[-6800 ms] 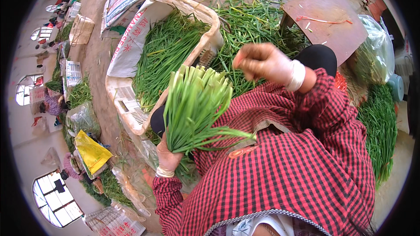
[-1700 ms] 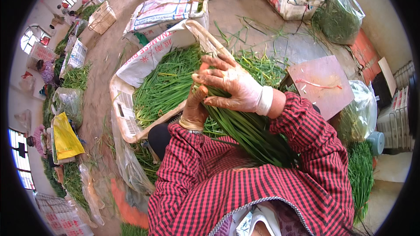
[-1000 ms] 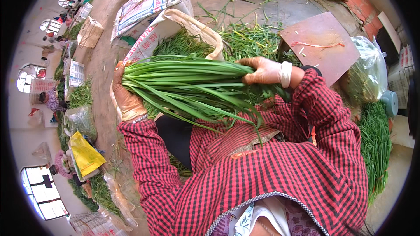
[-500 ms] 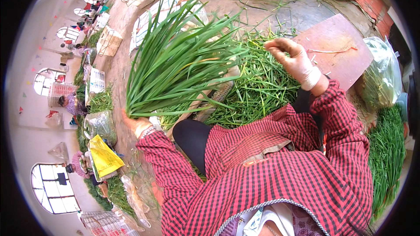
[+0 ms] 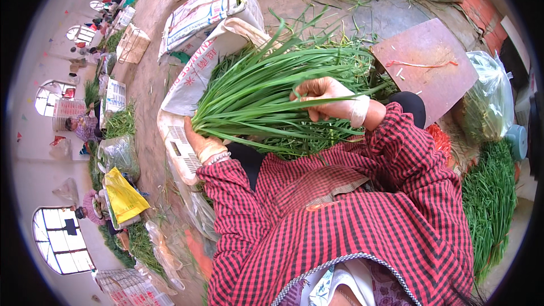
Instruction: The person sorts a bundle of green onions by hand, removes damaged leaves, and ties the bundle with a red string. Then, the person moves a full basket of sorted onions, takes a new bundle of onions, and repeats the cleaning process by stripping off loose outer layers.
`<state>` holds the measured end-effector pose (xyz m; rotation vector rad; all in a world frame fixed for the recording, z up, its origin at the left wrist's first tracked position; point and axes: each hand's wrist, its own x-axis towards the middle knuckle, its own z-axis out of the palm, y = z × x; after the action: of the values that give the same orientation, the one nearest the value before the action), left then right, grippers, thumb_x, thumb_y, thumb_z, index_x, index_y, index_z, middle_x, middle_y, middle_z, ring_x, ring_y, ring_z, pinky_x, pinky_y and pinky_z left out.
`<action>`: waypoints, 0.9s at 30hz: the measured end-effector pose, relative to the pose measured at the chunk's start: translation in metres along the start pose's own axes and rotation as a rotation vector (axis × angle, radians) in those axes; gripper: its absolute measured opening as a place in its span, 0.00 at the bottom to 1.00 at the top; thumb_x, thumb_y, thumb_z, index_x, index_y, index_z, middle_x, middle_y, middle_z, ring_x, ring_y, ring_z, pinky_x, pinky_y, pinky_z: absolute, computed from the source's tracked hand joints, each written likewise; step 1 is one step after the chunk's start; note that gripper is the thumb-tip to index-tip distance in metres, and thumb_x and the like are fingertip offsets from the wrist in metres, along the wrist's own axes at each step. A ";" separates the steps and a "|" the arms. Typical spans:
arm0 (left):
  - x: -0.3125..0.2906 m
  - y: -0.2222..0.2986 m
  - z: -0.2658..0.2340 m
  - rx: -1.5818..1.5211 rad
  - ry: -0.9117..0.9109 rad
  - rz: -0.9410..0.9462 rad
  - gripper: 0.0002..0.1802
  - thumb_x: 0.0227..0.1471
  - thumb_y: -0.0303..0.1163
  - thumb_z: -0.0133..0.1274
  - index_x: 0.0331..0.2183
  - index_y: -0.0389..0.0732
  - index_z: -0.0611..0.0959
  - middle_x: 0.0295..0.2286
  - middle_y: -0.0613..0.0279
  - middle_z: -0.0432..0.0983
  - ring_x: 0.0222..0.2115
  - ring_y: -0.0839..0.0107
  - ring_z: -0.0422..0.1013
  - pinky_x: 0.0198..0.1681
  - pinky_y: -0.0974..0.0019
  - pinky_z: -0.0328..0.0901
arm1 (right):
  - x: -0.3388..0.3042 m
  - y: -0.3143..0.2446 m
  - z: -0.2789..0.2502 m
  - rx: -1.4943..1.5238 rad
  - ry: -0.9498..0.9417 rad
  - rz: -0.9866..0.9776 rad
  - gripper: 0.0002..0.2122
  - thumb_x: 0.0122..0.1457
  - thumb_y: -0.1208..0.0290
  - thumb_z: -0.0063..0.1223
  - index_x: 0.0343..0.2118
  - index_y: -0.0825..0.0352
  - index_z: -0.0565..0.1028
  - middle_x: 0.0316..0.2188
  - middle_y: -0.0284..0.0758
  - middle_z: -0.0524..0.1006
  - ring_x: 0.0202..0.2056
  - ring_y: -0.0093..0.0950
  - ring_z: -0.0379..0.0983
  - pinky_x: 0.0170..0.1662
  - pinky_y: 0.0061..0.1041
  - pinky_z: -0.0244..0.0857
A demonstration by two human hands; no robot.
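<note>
My left hand is wrapped round the base of a large bunch of green garlic chives, at the left of my lap. The long leaves fan out to the right, over a white plastic basket partly lined with a white woven sack. Over the leaf ends, my right hand is curled, with fingertips pinched on a few leaves; its thumb and palm partly hide the grip. Both hands wear thin pale gloves. Loose cut chive leaves lie behind and beneath the bunch.
A square board with a red-and-white tie on it stands at the right. Beyond it sits a clear bag of greens, with upright chives nearer me. A covered crate is at the back left. Other people work far left.
The bunch has come lower and swung rightward, baring the basket and sack. My right hand has moved left from beside the board onto the leaf ends.
</note>
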<state>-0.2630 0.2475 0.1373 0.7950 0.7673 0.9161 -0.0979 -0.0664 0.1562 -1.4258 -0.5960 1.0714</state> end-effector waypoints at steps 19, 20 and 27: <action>-0.035 -0.001 0.047 -0.065 -0.062 -0.011 0.27 0.58 0.48 0.52 0.48 0.35 0.78 0.45 0.54 0.77 0.46 0.58 0.72 0.52 0.51 0.67 | -0.039 -0.022 0.050 -0.939 0.393 -0.719 0.17 0.55 0.69 0.55 0.48 0.68 0.74 0.34 0.40 0.79 0.37 0.41 0.77 0.42 0.38 0.72; -0.034 0.001 0.044 -0.074 -0.059 -0.036 0.27 0.58 0.48 0.52 0.48 0.36 0.78 0.45 0.53 0.77 0.46 0.57 0.72 0.52 0.50 0.67 | -0.034 -0.008 0.065 -0.985 0.311 -0.663 0.18 0.54 0.70 0.54 0.48 0.68 0.73 0.34 0.39 0.78 0.37 0.40 0.77 0.42 0.38 0.72; -0.026 0.007 0.024 -0.097 -0.126 -0.056 0.26 0.56 0.51 0.53 0.44 0.39 0.80 0.42 0.54 0.79 0.42 0.57 0.74 0.48 0.51 0.69 | -0.036 0.019 0.083 -0.780 0.301 -0.926 0.19 0.55 0.67 0.58 0.49 0.69 0.73 0.48 0.43 0.74 0.50 0.41 0.72 0.52 0.38 0.68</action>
<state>-0.2560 0.2207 0.1614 0.7350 0.6271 0.8387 -0.1902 -0.0600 0.1573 -1.6181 -1.3553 -0.1501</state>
